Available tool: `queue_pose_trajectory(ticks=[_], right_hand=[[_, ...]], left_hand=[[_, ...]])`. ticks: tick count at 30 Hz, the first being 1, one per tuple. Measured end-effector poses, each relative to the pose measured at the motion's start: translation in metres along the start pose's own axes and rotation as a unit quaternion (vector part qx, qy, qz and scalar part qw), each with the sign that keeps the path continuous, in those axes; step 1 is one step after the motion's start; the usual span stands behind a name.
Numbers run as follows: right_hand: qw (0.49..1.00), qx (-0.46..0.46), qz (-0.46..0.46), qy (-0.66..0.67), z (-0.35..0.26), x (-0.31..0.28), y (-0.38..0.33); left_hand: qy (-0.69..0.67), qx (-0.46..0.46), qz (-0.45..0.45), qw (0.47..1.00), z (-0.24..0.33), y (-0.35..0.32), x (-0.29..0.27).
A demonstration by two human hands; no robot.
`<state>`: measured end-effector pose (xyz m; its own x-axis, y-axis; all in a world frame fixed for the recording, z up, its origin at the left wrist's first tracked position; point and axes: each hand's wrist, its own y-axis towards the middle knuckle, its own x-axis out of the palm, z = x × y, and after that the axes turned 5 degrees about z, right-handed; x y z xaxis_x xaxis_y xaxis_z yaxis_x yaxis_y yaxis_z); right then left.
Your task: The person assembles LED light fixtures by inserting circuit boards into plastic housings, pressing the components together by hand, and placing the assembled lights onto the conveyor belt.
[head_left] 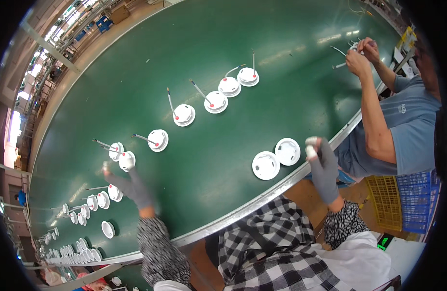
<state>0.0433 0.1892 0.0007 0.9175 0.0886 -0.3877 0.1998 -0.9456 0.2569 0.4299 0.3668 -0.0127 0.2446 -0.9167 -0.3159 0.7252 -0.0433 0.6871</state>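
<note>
My left hand (130,188), in a grey glove with pale wrapped fingertips, is slightly blurred over the left of the green belt. Its fingers are spread; one fingertip overlaps the lower edge of a white round lamp housing (126,161) with a grey cable. Whether it touches is unclear. Another cabled housing (116,151) sits right beside that one. My right hand (324,169), gloved alike, hovers at the belt's near metal edge with fingers apart and nothing visible in them. Close to it lie two round white housings, one nearer (266,165) and one farther right (287,152), with no cables showing.
Several cabled housings (184,115) run diagonally across the green belt (223,160). More white round parts (83,245) crowd its far left end. At right a co-worker (398,121) in a blue shirt handles white cables. A yellow crate (383,203) and blue crate (413,201) stand below.
</note>
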Motion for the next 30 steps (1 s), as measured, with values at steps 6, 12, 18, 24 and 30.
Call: queue_pose_trajectory(ticks=[6,12,18,24,30], right_hand=[[0.964,-0.068,-0.175,-0.189,0.024,0.030,0.029],[0.976,-0.081,-0.178,-0.096,0.045,0.063,0.014],[0.885,-0.268,-0.375,-0.064,-0.048,0.172,-0.073],[0.885,-0.155,-0.436,0.049,-0.105,0.207,-0.096],[0.879,-0.043,-0.462,0.113,-0.078,0.192,-0.104]], left_hand=[[-0.166,0.108,-0.448,0.872,0.139,-0.101,-0.011],[-0.079,0.215,-0.429,0.874,0.118,-0.188,0.018],[0.103,0.021,-0.369,0.923,0.015,-0.110,-0.123],[0.261,-0.022,-0.147,0.954,0.033,-0.085,-0.256],[0.491,-0.174,0.009,0.853,-0.020,-0.112,-0.439]])
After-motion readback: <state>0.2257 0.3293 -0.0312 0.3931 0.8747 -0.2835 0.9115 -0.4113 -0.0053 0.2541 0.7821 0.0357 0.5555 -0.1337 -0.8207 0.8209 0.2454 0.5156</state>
